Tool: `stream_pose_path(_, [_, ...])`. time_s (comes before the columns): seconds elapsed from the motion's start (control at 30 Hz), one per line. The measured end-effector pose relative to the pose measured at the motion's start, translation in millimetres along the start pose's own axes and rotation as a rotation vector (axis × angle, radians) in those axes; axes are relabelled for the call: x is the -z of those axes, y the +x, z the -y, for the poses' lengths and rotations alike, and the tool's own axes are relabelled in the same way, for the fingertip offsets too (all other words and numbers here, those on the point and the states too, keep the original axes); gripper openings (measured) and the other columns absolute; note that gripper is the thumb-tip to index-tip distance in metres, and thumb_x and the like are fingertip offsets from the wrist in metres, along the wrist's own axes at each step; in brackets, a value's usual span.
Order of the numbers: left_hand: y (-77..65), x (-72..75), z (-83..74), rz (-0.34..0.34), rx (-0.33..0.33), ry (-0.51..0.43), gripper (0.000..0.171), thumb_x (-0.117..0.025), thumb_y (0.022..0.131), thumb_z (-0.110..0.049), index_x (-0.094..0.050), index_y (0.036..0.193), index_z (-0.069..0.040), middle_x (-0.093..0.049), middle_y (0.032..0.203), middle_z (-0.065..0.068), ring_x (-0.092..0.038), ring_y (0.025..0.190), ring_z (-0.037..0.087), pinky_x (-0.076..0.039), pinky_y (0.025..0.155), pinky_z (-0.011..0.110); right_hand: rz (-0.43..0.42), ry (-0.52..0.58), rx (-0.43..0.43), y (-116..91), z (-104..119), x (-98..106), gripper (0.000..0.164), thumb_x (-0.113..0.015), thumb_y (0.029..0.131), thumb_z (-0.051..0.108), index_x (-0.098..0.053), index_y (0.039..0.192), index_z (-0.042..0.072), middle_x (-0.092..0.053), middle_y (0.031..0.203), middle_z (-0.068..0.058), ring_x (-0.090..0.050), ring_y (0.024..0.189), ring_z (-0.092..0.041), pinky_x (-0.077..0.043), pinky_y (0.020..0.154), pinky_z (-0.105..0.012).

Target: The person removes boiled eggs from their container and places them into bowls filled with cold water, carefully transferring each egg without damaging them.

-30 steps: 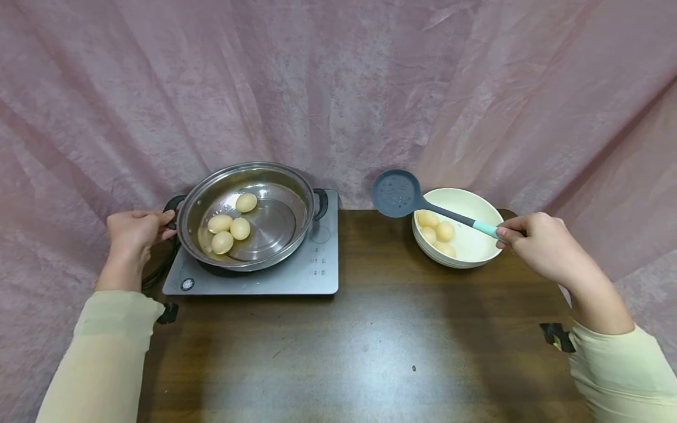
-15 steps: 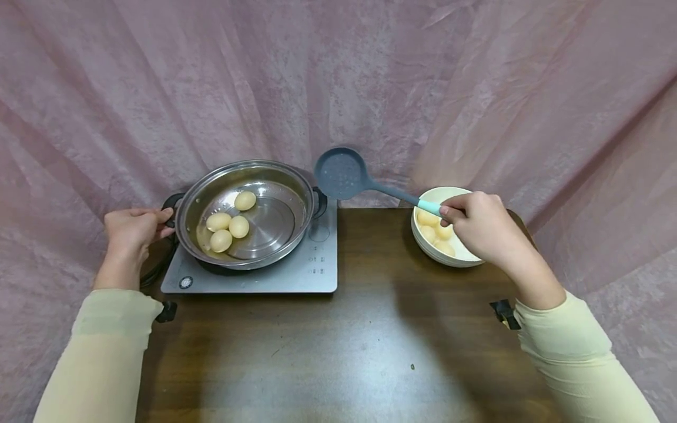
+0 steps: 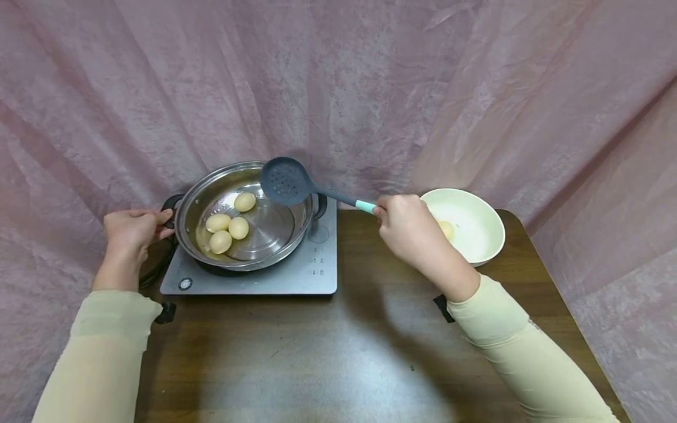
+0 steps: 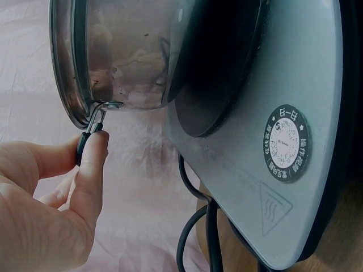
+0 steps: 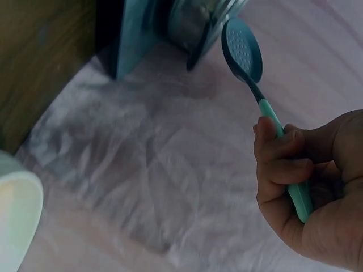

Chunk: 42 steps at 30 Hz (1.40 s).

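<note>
At the left of the head view, my left hand (image 3: 132, 235) pinches the black side handle (image 4: 85, 146) of a steel pot (image 3: 248, 258). Several pale, egg-like balls (image 3: 238, 228) lie in shallow clear liquid on the pot's left side. My right hand (image 3: 409, 226) grips the mint handle (image 5: 300, 201) of a grey slotted skimmer (image 3: 287, 181). The skimmer's perforated head is bare and overlaps the pot's right rim in the head view. Behind my right hand stands a cream bowl (image 3: 478, 229); one pale ball (image 3: 446, 230) shows in it, the others hidden by the hand.
Under the pot is a flat grey induction cooker (image 3: 317, 282) with a round label on its front left corner. Black cables (image 4: 211, 232) run beside it. A pink curtain (image 3: 338, 88) hangs along the back of the brown wooden table (image 3: 296, 364).
My right hand has carried the skimmer leftward from above the bowl to the pot's right rim. The left hand stays on the pot handle.
</note>
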<state>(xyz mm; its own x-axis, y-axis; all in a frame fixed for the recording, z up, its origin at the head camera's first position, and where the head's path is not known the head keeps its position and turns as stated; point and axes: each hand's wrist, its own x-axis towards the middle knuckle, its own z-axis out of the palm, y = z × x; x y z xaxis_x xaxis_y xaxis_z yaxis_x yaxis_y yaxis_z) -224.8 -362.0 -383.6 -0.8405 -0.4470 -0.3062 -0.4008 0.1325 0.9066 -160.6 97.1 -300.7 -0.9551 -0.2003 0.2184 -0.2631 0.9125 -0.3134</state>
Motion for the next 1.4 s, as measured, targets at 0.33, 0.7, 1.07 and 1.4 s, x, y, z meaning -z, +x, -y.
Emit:
stream_pose_path(0.33, [-3.3,1.8,0.5,0.000,0.002,-0.001,0.022,-0.075,0.080,-0.023,-0.064,0.096,-0.013,-0.061,0.071,-0.006,-0.066,0.060,0.009,-0.062,0.068,0.027,0.043,-0.093,0.067,11,30,-32,0.030,-0.057,0.093,0.019,-0.058,0.064,0.012,-0.053,0.058,-0.004,-0.053,0.055,-0.024,-0.047,0.047,-0.040])
stream_pose_path(0.7, [-3.8,2.0,-1.0,0.003,0.004,-0.004,0.020,-0.074,0.080,-0.021,-0.064,0.095,-0.013,-0.061,0.070,-0.007,-0.066,0.060,0.009,-0.061,0.068,0.027,0.110,-0.116,0.085,16,47,-48,0.013,-0.057,0.091,0.013,-0.068,0.085,0.008,-0.059,0.067,-0.003,-0.053,0.056,-0.015,-0.046,0.043,-0.030])
stream_pose_path(1.07, [-6.0,7.3,-0.3,0.005,0.036,0.014,0.026,-0.075,0.079,-0.026,-0.063,0.098,-0.014,-0.061,0.074,-0.007,-0.066,0.062,0.009,-0.061,0.069,0.026,0.124,-0.116,0.111,17,55,-56,0.014,-0.058,0.087,0.007,-0.072,0.089,0.010,-0.063,0.072,-0.002,-0.055,0.059,-0.014,-0.046,0.044,-0.028])
stream_pose_path(1.4, [-7.9,6.7,0.9,-0.001,0.009,-0.005,0.019,-0.075,0.079,-0.024,-0.064,0.092,-0.015,-0.061,0.071,-0.008,-0.066,0.059,0.009,-0.061,0.067,0.026,0.174,-0.106,0.093,12,53,-53,0.015,-0.061,0.083,0.006,-0.072,0.092,0.011,-0.068,0.079,-0.001,-0.058,0.060,-0.012,-0.048,0.045,-0.026])
